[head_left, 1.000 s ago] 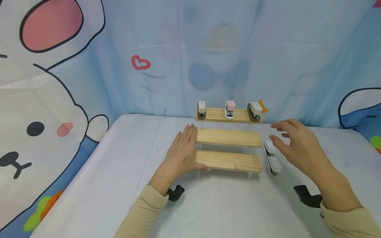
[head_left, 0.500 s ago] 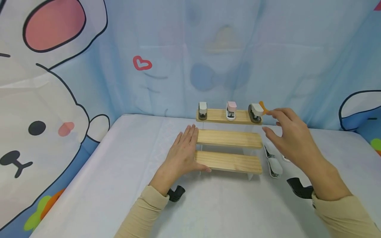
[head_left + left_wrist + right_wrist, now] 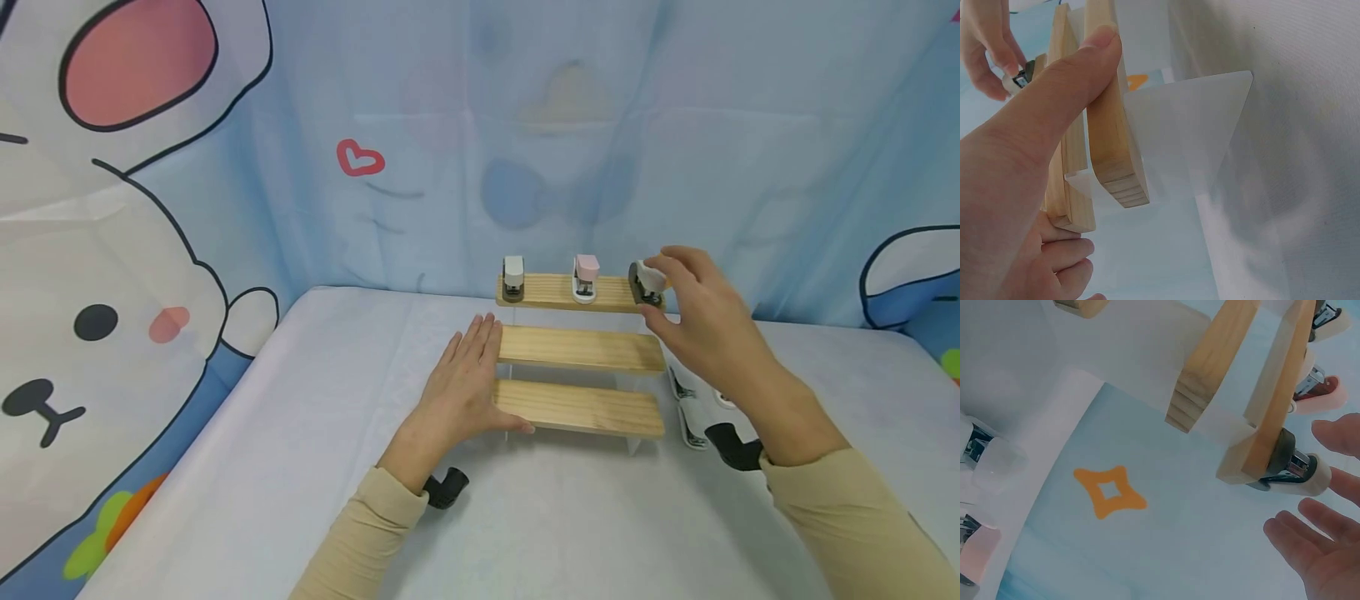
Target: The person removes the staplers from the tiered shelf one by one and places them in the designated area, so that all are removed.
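My left hand (image 3: 455, 387) rests against the left side of a three-tier wooden shelf rack (image 3: 581, 348). Its fingers lie straight along the end, and the thumb touches the lowest board (image 3: 1110, 125) at the front. On the top board stand three mini staplers: a white-and-grey one (image 3: 513, 277) at left, a pink-and-white one (image 3: 586, 279) in the middle, and another white-and-grey one (image 3: 645, 282) at right. My right hand (image 3: 705, 329) reaches around that right-hand stapler, thumb and fingers spread. In the right wrist view the thumb is apart from it; an index finger meets its nose.
Beside the rack's right end, several more staplers lie on the white cloth, including a white one (image 3: 692, 423) and a pink one (image 3: 980, 550), partly hidden by my right arm. A blue printed curtain (image 3: 420, 100) hangs behind the table.
My right hand has moved left and up from beside the rack to the right-hand stapler on the top board. The left hand has stayed at the rack's left side.
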`<action>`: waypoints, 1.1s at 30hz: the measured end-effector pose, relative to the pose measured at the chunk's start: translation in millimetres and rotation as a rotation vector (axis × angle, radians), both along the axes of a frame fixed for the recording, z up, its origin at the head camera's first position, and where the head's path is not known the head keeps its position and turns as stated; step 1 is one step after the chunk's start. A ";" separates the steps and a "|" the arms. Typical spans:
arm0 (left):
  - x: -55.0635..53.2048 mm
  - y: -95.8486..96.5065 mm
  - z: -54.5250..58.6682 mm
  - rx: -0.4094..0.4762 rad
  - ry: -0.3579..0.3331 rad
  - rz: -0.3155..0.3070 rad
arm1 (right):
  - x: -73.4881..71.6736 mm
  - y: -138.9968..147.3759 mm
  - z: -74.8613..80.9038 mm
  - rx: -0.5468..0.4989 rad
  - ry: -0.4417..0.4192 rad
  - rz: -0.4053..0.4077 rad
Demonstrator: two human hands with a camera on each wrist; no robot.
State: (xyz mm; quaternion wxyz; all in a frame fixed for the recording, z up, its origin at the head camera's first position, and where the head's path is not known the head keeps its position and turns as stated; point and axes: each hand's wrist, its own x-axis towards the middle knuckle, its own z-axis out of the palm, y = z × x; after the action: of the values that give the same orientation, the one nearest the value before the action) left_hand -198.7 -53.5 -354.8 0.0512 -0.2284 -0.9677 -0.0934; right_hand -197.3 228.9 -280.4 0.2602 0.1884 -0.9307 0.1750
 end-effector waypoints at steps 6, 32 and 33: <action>-0.5 -0.4 -0.2 0.000 0.006 0.000 | -9.3 -2.5 -0.2 0.008 -0.053 -0.002; 1.3 0.1 0.5 -0.008 0.006 0.007 | -28.9 -8.9 -11.1 0.036 0.029 0.038; 1.3 0.1 0.3 -0.008 0.005 0.006 | -28.6 -8.7 -11.2 0.033 0.028 0.038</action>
State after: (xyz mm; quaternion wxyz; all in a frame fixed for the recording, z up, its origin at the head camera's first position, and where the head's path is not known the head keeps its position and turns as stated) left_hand -197.4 -53.4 -354.5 0.0527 -0.2257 -0.9687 -0.0887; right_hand -225.9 220.2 -291.5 0.2666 0.2127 -0.9260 0.1620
